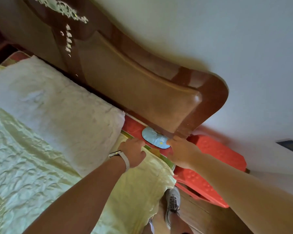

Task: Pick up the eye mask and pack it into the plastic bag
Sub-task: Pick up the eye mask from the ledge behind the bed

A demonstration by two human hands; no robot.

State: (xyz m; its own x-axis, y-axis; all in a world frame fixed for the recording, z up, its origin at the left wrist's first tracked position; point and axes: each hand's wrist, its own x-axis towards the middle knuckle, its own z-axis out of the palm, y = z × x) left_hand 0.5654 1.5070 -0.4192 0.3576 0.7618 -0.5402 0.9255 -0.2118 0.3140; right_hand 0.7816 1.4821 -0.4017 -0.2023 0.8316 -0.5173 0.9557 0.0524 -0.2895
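The light blue eye mask (155, 138) lies flat on a red strip of mattress (134, 126), close against the foot of the wooden headboard (142, 88). My right hand (180, 149) reaches in from the right, and its fingertips touch the mask's right end; the mask is not lifted. My left hand (134, 152), with a watch on its wrist, rests on the pale yellow bedcover (142, 183) just left of the mask, its fingertips at the cover's edge. No plastic bag is in view.
A white pillow (57, 105) lies on the bed to the left of my hands. A red plastic stool (210, 166) stands beside the bed under my right forearm. My grey shoe (172, 203) is on the wooden floor below.
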